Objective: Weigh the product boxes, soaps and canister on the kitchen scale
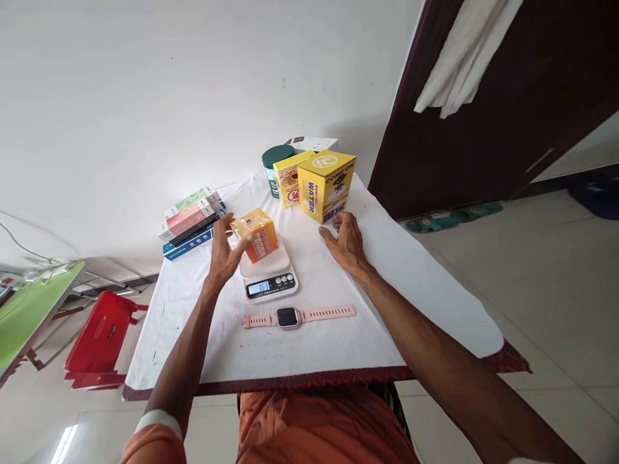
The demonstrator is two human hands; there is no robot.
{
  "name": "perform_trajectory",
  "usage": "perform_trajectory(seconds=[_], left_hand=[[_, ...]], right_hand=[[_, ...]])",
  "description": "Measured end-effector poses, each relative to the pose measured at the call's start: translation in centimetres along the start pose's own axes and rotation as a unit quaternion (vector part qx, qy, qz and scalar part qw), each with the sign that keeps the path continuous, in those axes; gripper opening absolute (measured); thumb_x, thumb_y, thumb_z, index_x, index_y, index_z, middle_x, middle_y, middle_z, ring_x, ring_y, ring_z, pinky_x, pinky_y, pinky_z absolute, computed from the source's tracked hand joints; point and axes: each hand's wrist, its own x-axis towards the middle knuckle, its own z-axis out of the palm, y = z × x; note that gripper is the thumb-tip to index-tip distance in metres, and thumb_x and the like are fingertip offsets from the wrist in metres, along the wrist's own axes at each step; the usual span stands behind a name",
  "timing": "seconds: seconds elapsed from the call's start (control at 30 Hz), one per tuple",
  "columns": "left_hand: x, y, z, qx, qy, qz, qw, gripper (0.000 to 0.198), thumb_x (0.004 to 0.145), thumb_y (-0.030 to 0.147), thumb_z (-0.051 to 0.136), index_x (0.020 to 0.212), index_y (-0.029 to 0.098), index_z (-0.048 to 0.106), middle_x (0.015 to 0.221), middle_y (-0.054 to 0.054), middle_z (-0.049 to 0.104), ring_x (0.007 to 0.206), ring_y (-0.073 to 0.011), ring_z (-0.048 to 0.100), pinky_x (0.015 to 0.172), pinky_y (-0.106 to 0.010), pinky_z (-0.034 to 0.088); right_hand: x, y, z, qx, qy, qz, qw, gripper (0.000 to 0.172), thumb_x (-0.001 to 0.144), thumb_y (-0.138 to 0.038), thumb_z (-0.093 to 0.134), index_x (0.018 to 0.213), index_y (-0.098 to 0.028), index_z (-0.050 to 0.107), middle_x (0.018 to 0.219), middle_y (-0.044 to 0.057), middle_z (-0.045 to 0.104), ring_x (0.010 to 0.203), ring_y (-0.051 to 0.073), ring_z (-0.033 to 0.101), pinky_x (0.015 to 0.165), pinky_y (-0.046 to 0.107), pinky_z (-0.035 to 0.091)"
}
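An orange and yellow box [262, 240] in glossy clear wrap sits on a white digital kitchen scale [271, 283], whose lit display appears to read 363. My left hand [225, 252] is at the box's left side, thumb and fingers apart, with the thumb overlapping its front edge; whether it touches the box I cannot tell. My right hand [347, 245] lies on the cloth just in front of a large yellow box [325, 188] marked "WATER", fingers loosely spread and holding nothing. A smartwatch with a pink strap [287, 318] is laid flat before the scale.
Behind stand a smaller yellow carton [289, 187] and a green-lidded tub [276, 154]. Several slim boxes [191, 222] are stacked at the left. White cloth [387, 277] covers the table. A red chair [101, 335] and green table [33, 316] are to the left.
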Motion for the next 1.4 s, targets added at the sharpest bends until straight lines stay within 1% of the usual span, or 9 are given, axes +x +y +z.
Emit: perform_trajectory(seconds=[0.1,0.23,0.4,0.67,0.77,0.9,1.07,1.3,1.4], left_hand=[[-1.4,-1.4,-1.4,-0.02,0.061,-0.034,0.997,0.066,0.098,0.073,0.047,0.136,0.02,0.055,0.129,-0.015,0.063,0.113,-0.027,0.064,0.095,-0.043,0.052],[-3.2,-3.3,-2.9,0.002,0.122,-0.077,0.99,0.065,0.1,0.073,0.04,0.133,0.02,0.057,0.125,-0.014,0.066,0.112,-0.0269,0.066,0.092,-0.042,0.052],[-4.7,-4.0,-3.0,0.006,0.126,-0.098,0.987,0.064,0.101,0.074,0.036,0.128,0.02,0.06,0.121,-0.013,0.068,0.105,-0.025,0.069,0.089,-0.04,0.054],[-5.4,-4.4,-1.9,-0.011,0.093,-0.115,0.989,0.064,0.102,0.072,0.037,0.129,0.02,0.06,0.123,-0.014,0.068,0.104,-0.025,0.07,0.091,-0.043,0.055],[-5.6,-4.3,-1.7,-0.007,0.089,-0.114,0.989,0.063,0.102,0.071,0.036,0.128,0.02,0.061,0.123,-0.014,0.069,0.104,-0.0247,0.07,0.092,-0.043,0.055],[-6.0,-4.3,-1.2,-0.017,0.081,-0.131,0.988,0.064,0.101,0.072,0.037,0.125,0.019,0.062,0.118,-0.013,0.069,0.097,-0.0232,0.07,0.087,-0.041,0.056],[-6.4,-4.6,-0.1,-0.047,0.049,-0.166,0.984,0.066,0.1,0.075,0.035,0.124,0.02,0.062,0.11,-0.011,0.07,0.085,-0.0202,0.07,0.078,-0.037,0.057],[-6.4,-4.7,-0.1,-0.048,0.037,-0.169,0.984,0.069,0.099,0.077,0.032,0.12,0.019,0.064,0.107,-0.01,0.069,0.082,-0.0189,0.069,0.077,-0.036,0.056],[-6.3,-4.6,-0.1,-0.049,0.037,-0.168,0.984,0.069,0.099,0.077,0.033,0.119,0.019,0.064,0.105,-0.01,0.07,0.08,-0.018,0.068,0.076,-0.035,0.056]], right_hand=[[0.0,0.0,0.0,-0.002,0.001,-0.003,1.0,0.046,0.082,-0.045,0.064,0.119,-0.024,0.047,0.116,0.014,0.063,0.104,0.031,0.062,0.097,0.056,0.054],[0.0,0.0,0.0,-0.008,0.004,-0.003,1.0,0.045,0.082,-0.045,0.064,0.118,-0.023,0.049,0.118,0.015,0.063,0.105,0.031,0.062,0.098,0.056,0.054],[-0.2,-1.3,-0.8,0.02,-0.008,0.012,1.0,0.051,0.084,-0.055,0.064,0.12,-0.022,0.051,0.119,0.015,0.064,0.105,0.03,0.064,0.092,0.053,0.056],[-1.1,-6.4,-1.4,0.109,-0.023,-0.006,0.994,0.061,0.081,-0.074,0.067,0.117,-0.026,0.054,0.12,0.011,0.066,0.114,0.03,0.063,0.091,0.05,0.056],[-1.3,-7.8,-1.2,0.148,-0.065,0.013,0.987,0.066,0.079,-0.078,0.069,0.119,-0.026,0.056,0.124,0.012,0.065,0.118,0.031,0.062,0.095,0.052,0.055],[-1.4,-9.5,-1.1,0.23,-0.182,0.038,0.955,0.083,0.073,-0.08,0.073,0.134,-0.027,0.053,0.144,0.015,0.057,0.136,0.033,0.055,0.11,0.058,0.047],[-1.5,-12.2,0.3,0.259,-0.309,0.023,0.915,0.112,0.063,-0.068,0.089,0.154,-0.026,0.038,0.157,0.018,0.049,0.147,0.035,0.046,0.121,0.059,0.038],[-0.6,-13.6,2.7,0.204,-0.314,-0.009,0.927,0.111,0.06,-0.057,0.093,0.153,-0.021,0.042,0.155,0.019,0.048,0.143,0.036,0.049,0.119,0.054,0.043],[0.8,-13.6,3.2,0.216,-0.345,-0.031,0.913,0.1,0.063,-0.054,0.092,0.148,-0.025,0.048,0.152,0.015,0.052,0.138,0.034,0.054,0.116,0.054,0.046]])
